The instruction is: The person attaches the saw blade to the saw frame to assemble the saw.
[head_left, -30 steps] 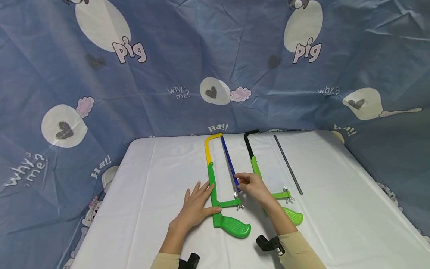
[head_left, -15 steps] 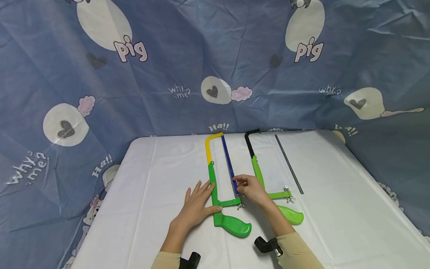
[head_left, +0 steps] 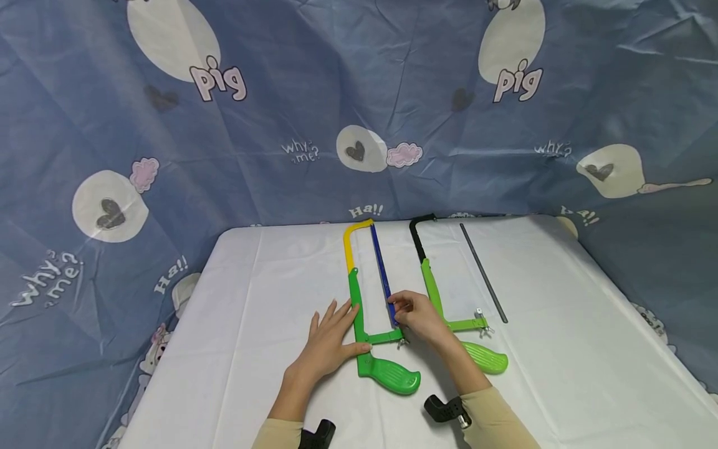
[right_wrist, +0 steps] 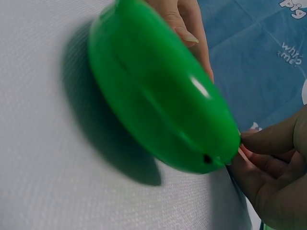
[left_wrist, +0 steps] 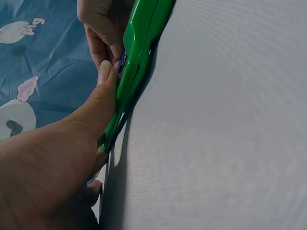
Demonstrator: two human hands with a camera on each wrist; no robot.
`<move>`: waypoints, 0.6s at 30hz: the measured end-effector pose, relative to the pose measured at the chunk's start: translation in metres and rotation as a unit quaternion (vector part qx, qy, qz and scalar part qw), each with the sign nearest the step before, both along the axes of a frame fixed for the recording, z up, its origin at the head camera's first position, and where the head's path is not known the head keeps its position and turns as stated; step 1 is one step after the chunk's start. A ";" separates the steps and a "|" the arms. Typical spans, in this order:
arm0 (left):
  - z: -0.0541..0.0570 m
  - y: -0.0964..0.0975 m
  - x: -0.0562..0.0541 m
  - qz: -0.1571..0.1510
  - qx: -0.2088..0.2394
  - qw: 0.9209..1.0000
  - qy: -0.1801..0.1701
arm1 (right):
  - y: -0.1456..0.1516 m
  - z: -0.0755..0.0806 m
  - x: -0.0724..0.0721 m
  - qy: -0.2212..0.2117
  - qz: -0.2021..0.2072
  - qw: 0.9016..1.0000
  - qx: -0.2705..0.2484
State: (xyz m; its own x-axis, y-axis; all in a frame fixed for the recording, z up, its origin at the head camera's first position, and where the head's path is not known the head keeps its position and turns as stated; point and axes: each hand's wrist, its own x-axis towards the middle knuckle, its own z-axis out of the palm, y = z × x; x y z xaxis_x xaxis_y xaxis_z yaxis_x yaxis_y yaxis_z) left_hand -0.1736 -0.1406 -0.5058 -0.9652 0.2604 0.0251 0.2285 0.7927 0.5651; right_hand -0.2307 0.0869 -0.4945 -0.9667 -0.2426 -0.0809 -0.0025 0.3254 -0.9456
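A hacksaw frame [head_left: 356,288] with a green body and yellow front lies on the white table, its green handle [head_left: 395,375] toward me. My left hand [head_left: 322,354] rests on the frame, fingers spread and thumb laid across it. A blue saw blade [head_left: 379,262] runs from the yellow tip to the frame's near arm [head_left: 384,338]. My right hand [head_left: 419,318] pinches the blade's near end between thumb and fingers, right by that arm. The wing nut [head_left: 402,343] shows below. In the right wrist view, the handle [right_wrist: 163,96] hides most of the blade end.
Just right lies a second hacksaw frame [head_left: 430,287], light green and black, partly under my right forearm. A dark grey saw blade [head_left: 483,273] lies beyond it on the white-covered table [head_left: 269,280]. A blue printed cloth [head_left: 280,93] hangs behind.
My right hand has drawn the blue blade's near end slightly toward me and left, up against the near arm's pin, which is now covered. The left hand stays on the frame.
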 end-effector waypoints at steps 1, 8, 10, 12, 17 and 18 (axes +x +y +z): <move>0.000 0.000 0.000 0.000 -0.001 1.000 0.001 | 0.000 0.000 0.000 -0.002 0.000 1.000 -0.001; 0.001 0.001 0.001 0.001 0.001 1.000 0.006 | 0.002 0.001 -0.001 -0.007 -0.003 1.000 -0.004; 0.002 0.001 0.001 0.002 0.002 1.000 0.006 | 0.002 0.001 -0.002 -0.008 -0.004 1.000 -0.002; 0.002 0.001 0.001 0.002 0.003 1.000 0.004 | 0.001 0.000 -0.002 -0.007 -0.006 1.000 0.001; 0.002 0.001 0.001 0.001 0.002 1.000 0.001 | 0.002 -0.001 -0.001 -0.008 -0.002 1.000 -0.007; 0.002 0.001 0.001 0.001 0.002 1.000 0.001 | 0.002 0.000 -0.001 -0.010 0.001 1.000 -0.011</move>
